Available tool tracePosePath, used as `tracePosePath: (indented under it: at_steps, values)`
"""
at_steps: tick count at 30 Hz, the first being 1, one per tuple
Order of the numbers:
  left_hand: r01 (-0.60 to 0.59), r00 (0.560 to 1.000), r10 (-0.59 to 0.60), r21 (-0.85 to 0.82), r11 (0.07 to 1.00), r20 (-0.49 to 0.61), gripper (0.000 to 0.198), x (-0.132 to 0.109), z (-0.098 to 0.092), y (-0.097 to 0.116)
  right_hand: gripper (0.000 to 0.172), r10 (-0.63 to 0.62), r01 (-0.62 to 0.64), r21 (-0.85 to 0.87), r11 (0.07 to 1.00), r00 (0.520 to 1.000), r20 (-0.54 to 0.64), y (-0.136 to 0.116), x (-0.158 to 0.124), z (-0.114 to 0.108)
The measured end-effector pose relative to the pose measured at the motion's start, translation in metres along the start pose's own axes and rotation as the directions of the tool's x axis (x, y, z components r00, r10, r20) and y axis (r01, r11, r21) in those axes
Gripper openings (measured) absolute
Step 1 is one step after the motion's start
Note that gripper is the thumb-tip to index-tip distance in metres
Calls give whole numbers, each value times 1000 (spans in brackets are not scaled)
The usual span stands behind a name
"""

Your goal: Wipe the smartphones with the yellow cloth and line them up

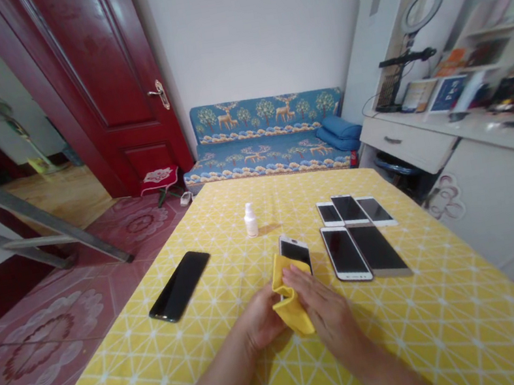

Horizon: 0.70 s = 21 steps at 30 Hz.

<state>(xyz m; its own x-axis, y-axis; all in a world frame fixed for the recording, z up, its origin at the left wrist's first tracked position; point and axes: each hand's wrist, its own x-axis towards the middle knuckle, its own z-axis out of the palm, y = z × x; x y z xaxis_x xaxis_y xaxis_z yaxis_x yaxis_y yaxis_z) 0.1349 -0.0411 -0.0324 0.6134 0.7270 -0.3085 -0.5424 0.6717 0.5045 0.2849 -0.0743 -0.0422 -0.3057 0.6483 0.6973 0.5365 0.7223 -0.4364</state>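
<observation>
A white smartphone (297, 250) with a dark screen is held just above the table by my left hand (263, 316), whose fingers are mostly hidden behind it. My right hand (324, 303) presses a folded yellow cloth (296, 318) against the phone's screen. The cloth covers the lower part of the phone. Beyond my hands stands a small white spray bottle (251, 221), upright. To the left a black smartphone (180, 287) lies flat. On the right rests a group of several phones, among them a white phone (346, 254) and a dark-faced one (378, 249).
A yellow patterned tablecloth (208, 367) covers the table. Past its far edge is a blue sofa (264, 148). A white cabinet (507, 175) with a ring light (423, 7) runs along the right. A red door (102, 80) and a metal ladder (42, 242) are at left.
</observation>
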Motion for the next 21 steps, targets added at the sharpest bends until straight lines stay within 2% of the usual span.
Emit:
tracePosePath:
  at_steps: [5, 9, 13, 16, 19, 21]
  values:
    - [-43, 998, 37, 133, 990, 50, 40, -3, 4, -2, 49, 193, -197, -17, 980, 973, -126, 17, -4, 1]
    - [-62, 987, 30, 201, 978, 159, 40, -7, 10, -3, 44, 369, -362, 69, 930, 908, -197, 22, -3, -3]
    - [-42, 958, -42, 282, 958, 284, 50, -11, 18, -4, 44, 497, -470, 167, 867, 842, -211, 21, 1, -11]
    - [-31, 958, -72, 353, 935, 276, 54, -15, 20, -4, 44, 481, -451, 176, 875, 849, -220, 21, 2, -16]
    - [5, 967, -101, 379, 925, 233, 47, -15, 16, -6, 43, 376, -348, 153, 925, 899, -224, 20, 3, -20]
    - [27, 970, -97, 296, 955, 223, 38, -13, 10, -10, 41, 276, -254, 127, 959, 938, -208, 18, 2, -20]
